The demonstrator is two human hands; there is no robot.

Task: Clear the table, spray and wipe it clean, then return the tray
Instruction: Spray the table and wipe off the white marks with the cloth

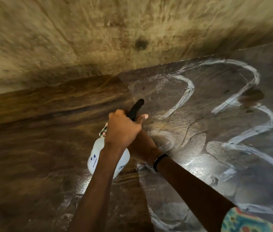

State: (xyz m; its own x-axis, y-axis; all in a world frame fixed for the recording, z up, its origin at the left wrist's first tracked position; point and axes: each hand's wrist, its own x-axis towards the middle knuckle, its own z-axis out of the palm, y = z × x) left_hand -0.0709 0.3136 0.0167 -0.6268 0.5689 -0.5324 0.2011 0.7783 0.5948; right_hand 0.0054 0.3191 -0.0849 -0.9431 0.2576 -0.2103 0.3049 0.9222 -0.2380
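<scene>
While both hands work it, the translucent white plastic spray bottle (97, 158) with black nozzle hangs over the dark glossy wooden table (32, 148): left hand (122, 131) clamped round its neck to aim, right hand (140, 144) underneath, its grip mostly hidden; no tray in view

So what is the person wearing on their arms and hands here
Both forearms are bare. The right wrist has a thin dark beaded bracelet, and a short sleeve with a bright teal, orange and yellow pattern shows at the right upper arm. Neither the left hand nor the right hand wears a glove.
</scene>
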